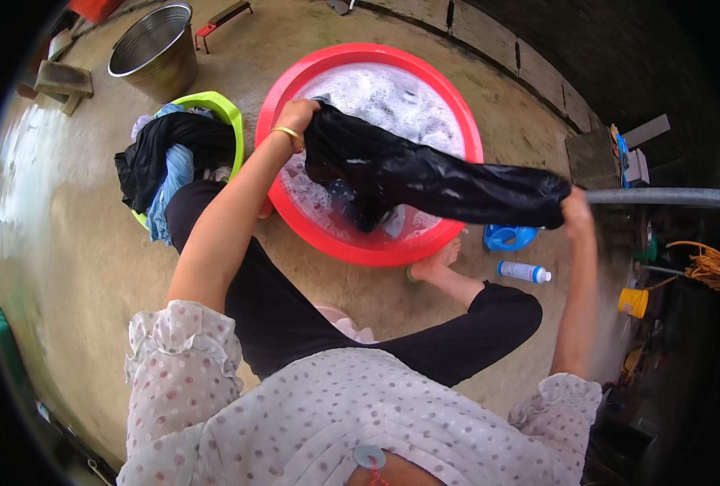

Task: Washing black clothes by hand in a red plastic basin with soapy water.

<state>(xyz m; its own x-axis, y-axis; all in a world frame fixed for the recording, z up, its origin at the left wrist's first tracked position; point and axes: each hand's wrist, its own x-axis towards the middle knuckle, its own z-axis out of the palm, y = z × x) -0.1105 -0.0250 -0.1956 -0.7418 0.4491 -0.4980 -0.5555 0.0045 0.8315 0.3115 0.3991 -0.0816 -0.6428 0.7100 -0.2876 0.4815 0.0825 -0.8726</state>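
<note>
A wet black garment [445, 179] is stretched out above a large red plastic basin [369, 258] of sudsy water. My left hand [297, 116], a gold-coloured bangle on its wrist, grips one end over the basin's left part. Past the basin's right rim, my right hand [577, 209] holds the other end; it is slightly blurred. The cloth's lower middle part hangs down to the suds, where a small pale piece of fabric [394, 222] shows beside it. What else lies in the water is hidden by foam and the garment.
Left of the basin, a lime-green basket [236, 121] is heaped with black and blue clothes [180, 158]. Behind it stands a metal bucket [159, 54]. A blue jug-like container [509, 237] and a white-and-blue bottle [522, 271] lie at right, near my bare foot. A grey pipe [657, 196] runs farther right.
</note>
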